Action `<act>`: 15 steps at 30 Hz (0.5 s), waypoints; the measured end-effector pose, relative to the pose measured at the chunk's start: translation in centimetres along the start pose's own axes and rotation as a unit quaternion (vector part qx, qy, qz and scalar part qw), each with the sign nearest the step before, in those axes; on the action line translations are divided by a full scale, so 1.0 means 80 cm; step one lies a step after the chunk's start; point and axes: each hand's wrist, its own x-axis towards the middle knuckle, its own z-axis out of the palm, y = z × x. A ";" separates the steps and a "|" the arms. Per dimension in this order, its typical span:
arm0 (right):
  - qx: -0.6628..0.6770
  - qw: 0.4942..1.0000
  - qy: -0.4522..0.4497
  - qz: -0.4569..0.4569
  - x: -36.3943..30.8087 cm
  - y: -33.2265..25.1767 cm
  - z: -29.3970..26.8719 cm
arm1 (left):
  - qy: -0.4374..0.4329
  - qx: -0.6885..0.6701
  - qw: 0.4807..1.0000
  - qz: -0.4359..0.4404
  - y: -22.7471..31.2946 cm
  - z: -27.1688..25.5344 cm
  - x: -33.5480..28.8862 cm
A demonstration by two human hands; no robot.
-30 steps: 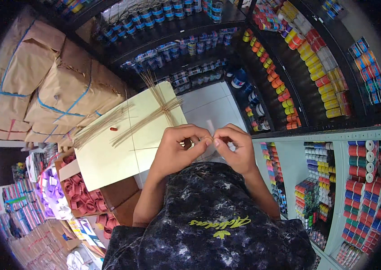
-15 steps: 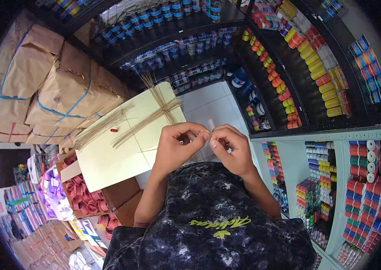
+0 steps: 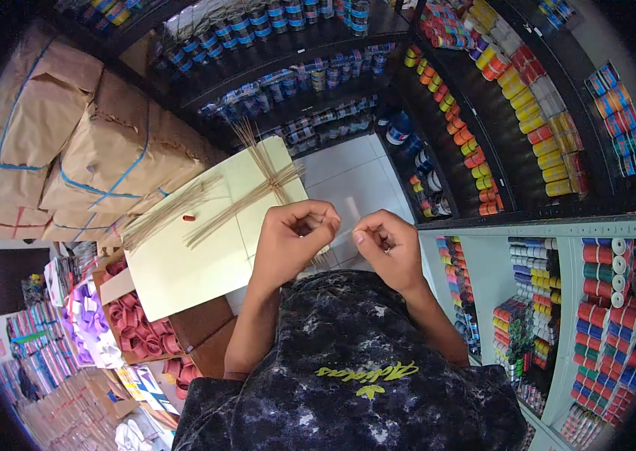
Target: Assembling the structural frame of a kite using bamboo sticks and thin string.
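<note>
Both hands are raised in front of my dark patterned shirt, thumbs against curled fingers. My left hand [image 3: 297,239] is closed in a pinch, and so is my right hand [image 3: 389,249], a short gap to its right. A faint thin line seems to run between the fingertips, but I cannot make out what it is. To the left, a pale yellow board [image 3: 175,282] carries thin brown sticks [image 3: 171,210], some loose and some in a crossed bundle [image 3: 273,180]. A small red cylinder [image 3: 189,218] lies on the board between them.
Large paper-wrapped bundles [image 3: 104,154] tied with blue cord are stacked at the left. Below the board stands a carton of pink rolls [image 3: 145,327]. Dark shelves of jars [image 3: 258,26] run along the back; racks of coloured spools [image 3: 604,323] line the right. White floor tiles [image 3: 340,169] show between.
My hands have drawn apart, the left moving slightly left, so a wider gap shows between the fingertips. The board and sticks have stayed put.
</note>
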 end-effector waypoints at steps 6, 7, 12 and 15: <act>0.104 0.989 0.082 0.063 0.002 0.010 0.008 | 0.026 0.021 0.999 0.010 0.010 0.004 0.001; 0.105 0.989 0.081 0.063 0.003 0.010 0.009 | 0.032 0.032 0.999 0.011 0.011 0.005 0.000; 0.129 0.987 0.061 0.079 0.005 0.006 0.014 | 0.039 0.031 0.998 0.023 0.009 0.009 0.001; 0.126 0.987 0.059 0.084 0.006 0.003 0.015 | 0.035 0.035 0.999 0.008 0.006 0.007 0.000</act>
